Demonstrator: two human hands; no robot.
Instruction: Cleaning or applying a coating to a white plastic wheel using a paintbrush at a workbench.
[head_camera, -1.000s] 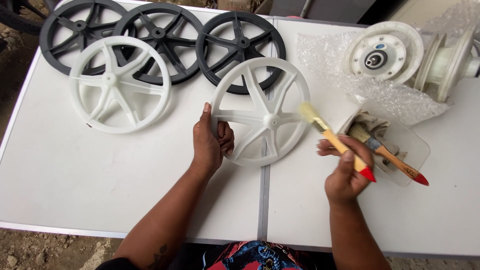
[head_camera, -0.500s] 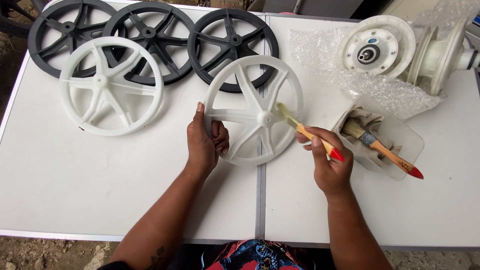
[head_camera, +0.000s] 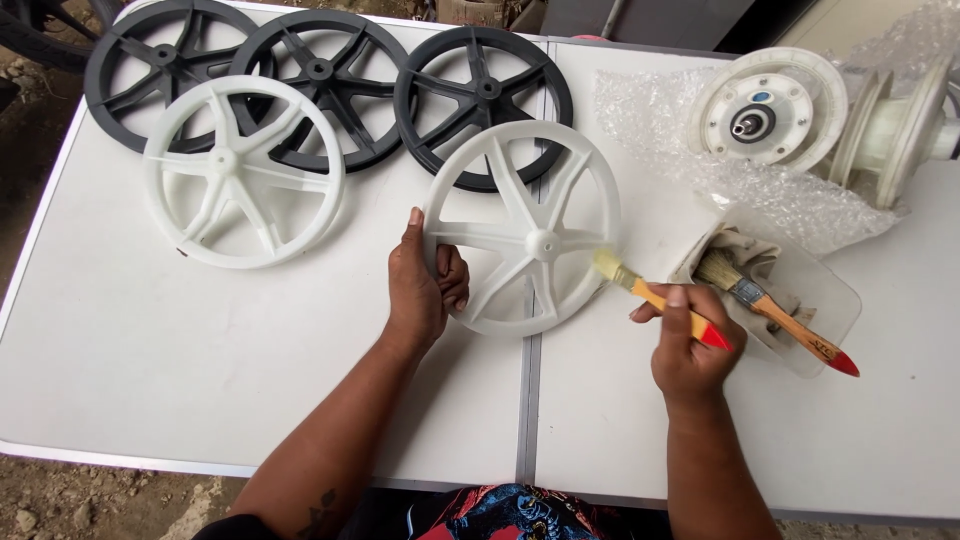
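Bristles of the brush (head_camera: 655, 300), clamped in right-hand fingers (head_camera: 678, 297), lay just right of the white wheel (head_camera: 522, 228); left-hand fingers (head_camera: 452, 290) gripped its left rim.

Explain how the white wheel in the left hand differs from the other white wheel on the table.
The held white wheel is gripped at its rim by the left hand, with the brush in the right hand at its edge; the other white wheel lies untouched. The held wheel overlaps one black wheel, the other overlaps two. Both are white and spoked.
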